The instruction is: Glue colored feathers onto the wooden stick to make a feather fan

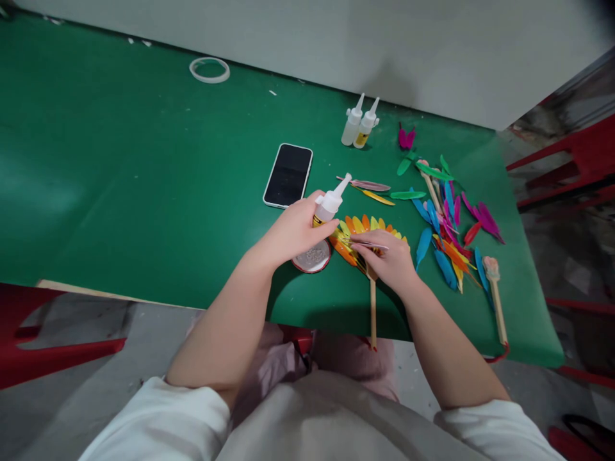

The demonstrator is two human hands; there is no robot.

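Observation:
My left hand (pixel 300 230) is wrapped round a white glue bottle (pixel 329 203), its nozzle pointing up and to the right. Partly under that hand is a round tin (pixel 313 257) with a red rim. My right hand (pixel 387 256) pinches a pair of thin tweezers (pixel 368 244) over a fan of orange and yellow feathers (pixel 355 225). The fan's wooden handle (pixel 373 314) extends past the table's front edge. What the tweezer tips touch is too small to tell.
A phone (pixel 289 175) lies behind my left hand. Two glue bottles (pixel 359 125) stand at the back. Loose coloured feathers (pixel 449 224) and wooden sticks (pixel 497 301) are spread to the right. A tape roll (pixel 209 70) lies back left on the green table (pixel 120 160).

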